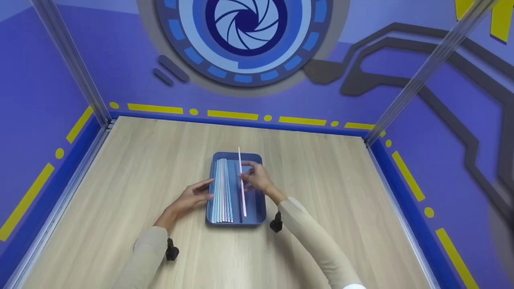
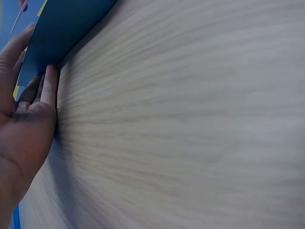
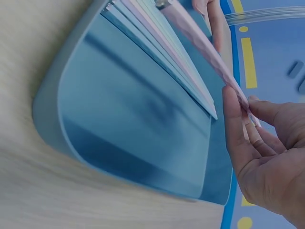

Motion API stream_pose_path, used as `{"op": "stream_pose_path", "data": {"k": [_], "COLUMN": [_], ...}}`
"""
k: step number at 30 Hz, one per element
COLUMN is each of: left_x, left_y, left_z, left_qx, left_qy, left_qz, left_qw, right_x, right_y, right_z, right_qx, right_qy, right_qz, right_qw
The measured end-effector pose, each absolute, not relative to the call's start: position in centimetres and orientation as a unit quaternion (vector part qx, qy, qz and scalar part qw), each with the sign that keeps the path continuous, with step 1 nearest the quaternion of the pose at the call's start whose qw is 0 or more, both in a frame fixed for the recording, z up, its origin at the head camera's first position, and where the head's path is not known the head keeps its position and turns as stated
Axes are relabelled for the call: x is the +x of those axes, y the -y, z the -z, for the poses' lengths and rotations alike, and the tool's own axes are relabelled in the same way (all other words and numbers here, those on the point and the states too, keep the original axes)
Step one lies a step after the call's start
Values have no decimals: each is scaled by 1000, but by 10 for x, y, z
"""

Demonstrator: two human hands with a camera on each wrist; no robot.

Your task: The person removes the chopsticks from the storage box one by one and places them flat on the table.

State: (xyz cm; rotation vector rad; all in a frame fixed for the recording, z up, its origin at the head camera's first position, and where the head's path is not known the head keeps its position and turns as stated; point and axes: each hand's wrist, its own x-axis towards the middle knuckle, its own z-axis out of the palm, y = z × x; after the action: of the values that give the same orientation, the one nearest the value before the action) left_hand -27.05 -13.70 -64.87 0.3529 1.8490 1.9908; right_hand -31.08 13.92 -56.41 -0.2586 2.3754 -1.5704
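A blue tray lies lengthwise on the table. Pale blue, white and pink pencils lie side by side along its left half. Between thumb and fingertips, my right hand pinches one pink pencil over the tray's right half, its length running front to back. In the right wrist view this pencil slants above the row, with a silvery end away from the fingers. My left hand rests its fairly straight fingers against the tray's left wall; the left wrist view shows its fingers on the outer side.
The wooden table extends around the tray on all sides. Blue printed panels stand at the back and both sides, with metal posts at the corners. Small black devices sit at the wrists.
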Motion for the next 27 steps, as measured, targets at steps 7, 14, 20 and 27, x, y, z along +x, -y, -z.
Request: {"op": "stream_pose_path", "data": {"k": [7,14,20,27], "left_x": [-272,-272,-272,-272], "left_y": [138,139,139,138], "left_z": [651,650,650,652], "left_qx": [132,131,125,120], "left_qy": [-674,-674,-682,-668], "left_qz": [-704,-704,-697,-709], "left_qw": [181,183,181,192], "right_x": [-311,-314,-314,-314], "right_y": [-150,-165,-177,-195], "right_z": [559,556,558,564], "right_qx": [-78,-69,-46,-8], "right_qy": [-830,-833,-817,-786], "right_qz": [536,537,566,608], "right_qw": [131,117,105,107]}}
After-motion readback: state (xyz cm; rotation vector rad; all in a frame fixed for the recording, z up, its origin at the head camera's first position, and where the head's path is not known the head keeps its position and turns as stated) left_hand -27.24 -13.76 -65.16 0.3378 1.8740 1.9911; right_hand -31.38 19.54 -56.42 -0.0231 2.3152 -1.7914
